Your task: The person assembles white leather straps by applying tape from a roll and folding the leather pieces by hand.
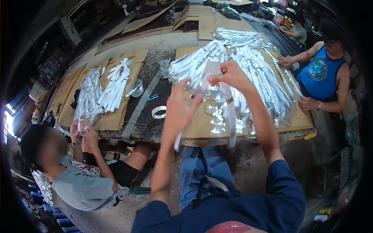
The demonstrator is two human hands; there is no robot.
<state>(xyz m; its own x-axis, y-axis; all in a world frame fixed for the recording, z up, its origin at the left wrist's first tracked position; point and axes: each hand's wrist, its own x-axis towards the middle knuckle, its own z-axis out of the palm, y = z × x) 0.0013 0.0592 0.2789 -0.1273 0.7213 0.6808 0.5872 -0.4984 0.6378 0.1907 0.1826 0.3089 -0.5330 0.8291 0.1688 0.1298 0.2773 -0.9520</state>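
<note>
My right hand (233, 76) pinches a whitish strap (213, 68) near its top, above the cardboard. To its left my left hand (182, 104) is blurred, with its fingers apart beside the strap. A length of the strap hangs down from between the hands past the table edge. Behind and beneath them lies a large heap of white straps in clear plastic (252, 81) on a cardboard sheet (194, 130). Left of my left hand, a roll of white tape (158, 112) rests on the dark tabletop.
Two smaller strap bundles (116, 87) lie on cardboard at the left. A clear cup (136, 88) and a blue tool (153, 97) sit between the cardboard sheets. One person (83, 174) sits at the left; another (324, 72) stands at the right, hands at the heap.
</note>
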